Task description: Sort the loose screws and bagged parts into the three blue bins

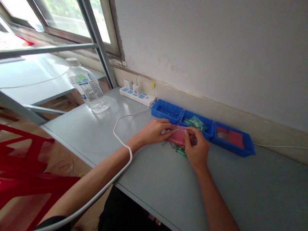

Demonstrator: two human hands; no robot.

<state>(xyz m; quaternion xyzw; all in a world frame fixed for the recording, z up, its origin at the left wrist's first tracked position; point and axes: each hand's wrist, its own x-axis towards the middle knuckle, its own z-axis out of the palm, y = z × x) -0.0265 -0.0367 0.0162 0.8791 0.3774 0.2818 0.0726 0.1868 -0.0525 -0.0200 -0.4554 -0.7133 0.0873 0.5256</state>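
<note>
My left hand (pixel 154 130) and my right hand (pixel 197 148) both pinch a small pink plastic bag (pixel 177 135), held just above the grey table (pixel 146 184). The left fingers grip its left end, the right fingers its right end. A green bag (pixel 180 150) lies on the table under my hands. Just beyond stand three blue bins: the left bin (pixel 166 110) holds a few small metal pins, the middle bin (pixel 197 123) holds green bags, the right bin (pixel 233 137) holds pink bags.
A white power strip (pixel 137 94) with chargers lies by the wall, its white cable (pixel 119 134) running across the table and over my left arm. A large water bottle (pixel 87 86) stands at the far left. Red plastic chairs (pixel 15 162) are left of the table.
</note>
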